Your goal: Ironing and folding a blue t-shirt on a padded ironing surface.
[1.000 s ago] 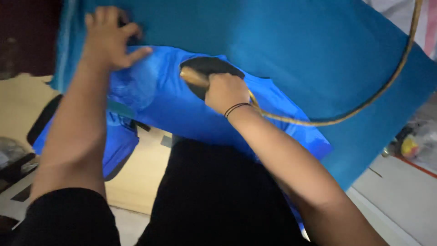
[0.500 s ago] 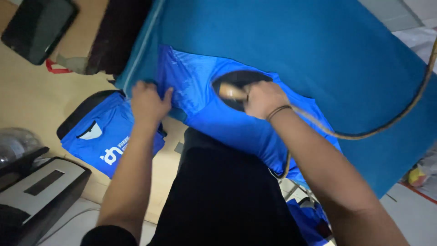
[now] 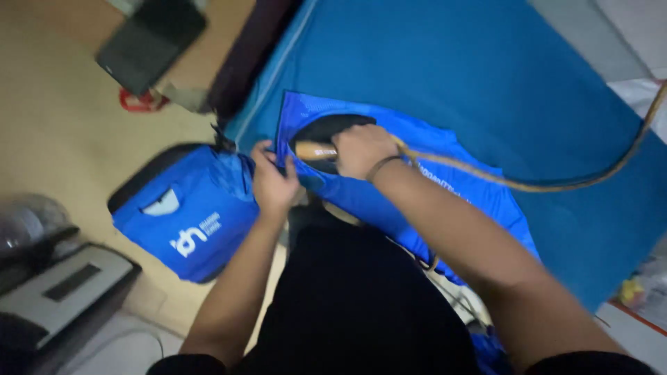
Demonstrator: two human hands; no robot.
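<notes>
Change: the left hand (image 3: 274, 182) is now gripping the near edge of the bright blue garment (image 3: 417, 187), having come down from the cloth's far edge; the fabric is being pulled taut for pressing
Right hand (image 3: 361, 149): fingers wrapped shut round the tan handle of the black flat iron (image 3: 326, 132)
Iron: sitting on the garment at 11 o'clock from the lap; long axis running 9 to 3, its nose hidden
Cord (image 3: 528, 184): trailing toward 2 o'clock
Surface: teal padded cloth (image 3: 451, 62)
Aside: folded blue garments (image 3: 187, 215) at 9 o'clock
</notes>
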